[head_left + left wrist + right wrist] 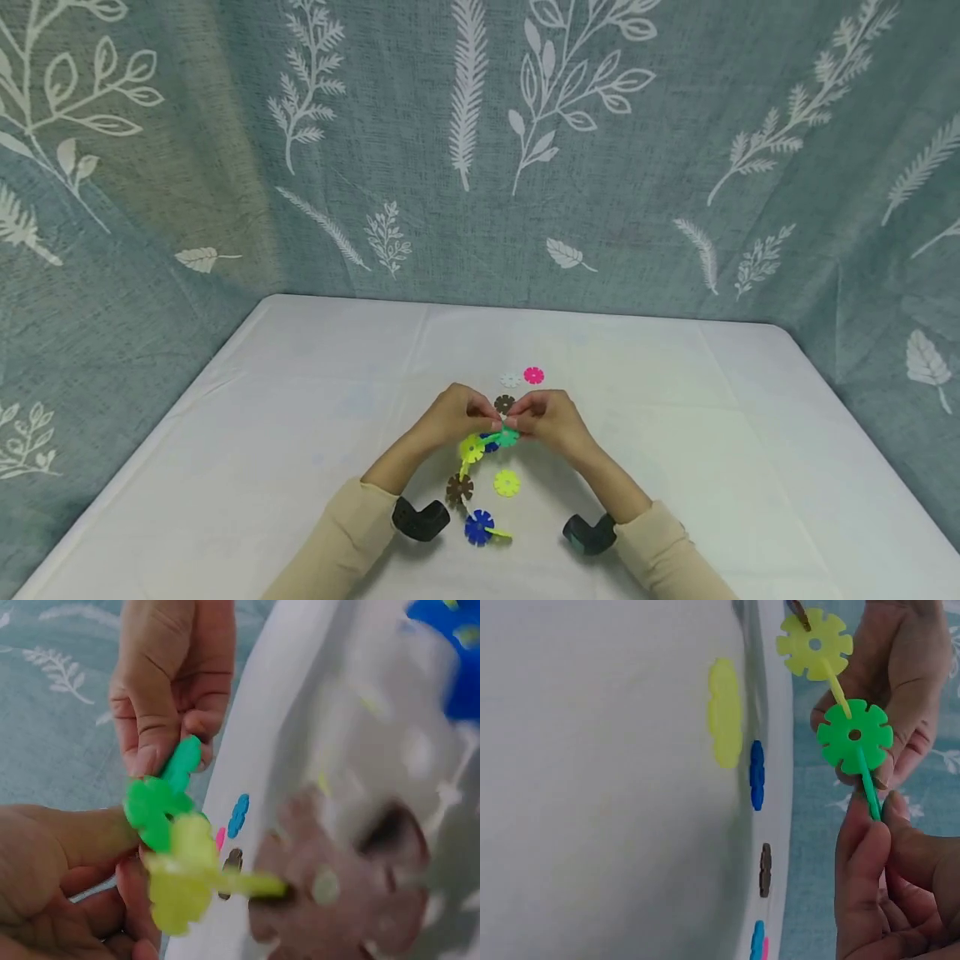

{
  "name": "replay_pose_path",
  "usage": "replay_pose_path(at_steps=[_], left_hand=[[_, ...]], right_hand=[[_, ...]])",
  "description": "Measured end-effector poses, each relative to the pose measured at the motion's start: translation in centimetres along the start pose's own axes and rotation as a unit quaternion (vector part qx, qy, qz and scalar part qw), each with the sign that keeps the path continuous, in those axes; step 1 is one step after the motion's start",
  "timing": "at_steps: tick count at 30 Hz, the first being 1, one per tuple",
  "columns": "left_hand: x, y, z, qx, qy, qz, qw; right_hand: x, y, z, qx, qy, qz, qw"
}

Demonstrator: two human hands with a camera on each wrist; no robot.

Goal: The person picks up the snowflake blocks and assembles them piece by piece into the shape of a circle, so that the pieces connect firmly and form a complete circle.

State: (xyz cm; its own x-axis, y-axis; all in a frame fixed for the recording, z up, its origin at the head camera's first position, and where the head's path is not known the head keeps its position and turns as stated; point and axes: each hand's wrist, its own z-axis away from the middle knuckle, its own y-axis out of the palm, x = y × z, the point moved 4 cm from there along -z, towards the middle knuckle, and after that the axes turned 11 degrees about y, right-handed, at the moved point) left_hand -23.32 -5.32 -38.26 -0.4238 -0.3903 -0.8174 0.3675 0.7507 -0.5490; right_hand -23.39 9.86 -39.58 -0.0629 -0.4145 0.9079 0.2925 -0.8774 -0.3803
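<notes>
Toothed plastic discs slotted together form a chain hanging between and below the hands. My left hand (pixel 453 418) pinches a green disc (pixel 838 741) near the chain's upper end. With thumb and fingertips my right hand (pixel 553 423) grips a second green disc (pixel 182 763), which appears edge-on and meets the first at its rim. From the first green disc the chain runs through a yellow disc (pixel 795 645), a brown disc (pixel 459 490) and a blue disc (pixel 478 530) to a yellow-green disc (pixel 501 534). How deep the two green discs interlock is hard to tell.
Loose discs lie on the white-covered table (pixel 675 417): yellow (pixel 507 483), dark blue (pixel 757 776), brown (pixel 505 404), pink (pixel 534 375) and a pale one (pixel 510 380) that looks blue in the wrist views. A leaf-patterned curtain (pixel 420 150) hangs behind the table.
</notes>
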Motion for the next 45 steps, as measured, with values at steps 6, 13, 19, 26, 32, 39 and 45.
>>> replay_pose_path(at_steps=[6,13,19,26,32,39,45], left_hand=[[1.2,-0.7,0.3,-0.030,-0.066,0.040,0.9966],[1.9,-2.1,0.5,-0.060,-0.121,0.049,0.9896],[2.1,-2.3,0.4,-0.060,-0.117,0.051,0.9900],[2.1,-2.1,0.0,-0.057,-0.117,0.049,0.9903],[2.0,-1.6,-0.3,-0.065,-0.141,0.043,0.9870],[2.0,-1.2,-0.5,-0.082,-0.154,0.048,0.9836],[1.4,-0.8,-0.6,-0.117,-0.153,0.052,0.9799]], right_hand=[[-0.7,-0.3,0.8,0.047,-0.016,0.075,0.996],[-1.0,1.0,1.8,0.140,-0.075,0.236,0.959],[-0.4,1.9,2.2,0.129,-0.117,0.303,0.937],[-0.5,0.6,1.2,0.052,-0.061,0.213,0.974],[0.0,-1.0,0.5,-0.108,-0.052,0.151,0.981],[0.5,-0.8,0.6,-0.152,-0.093,0.145,0.973],[1.4,-0.4,1.0,-0.191,-0.185,0.171,0.948]])
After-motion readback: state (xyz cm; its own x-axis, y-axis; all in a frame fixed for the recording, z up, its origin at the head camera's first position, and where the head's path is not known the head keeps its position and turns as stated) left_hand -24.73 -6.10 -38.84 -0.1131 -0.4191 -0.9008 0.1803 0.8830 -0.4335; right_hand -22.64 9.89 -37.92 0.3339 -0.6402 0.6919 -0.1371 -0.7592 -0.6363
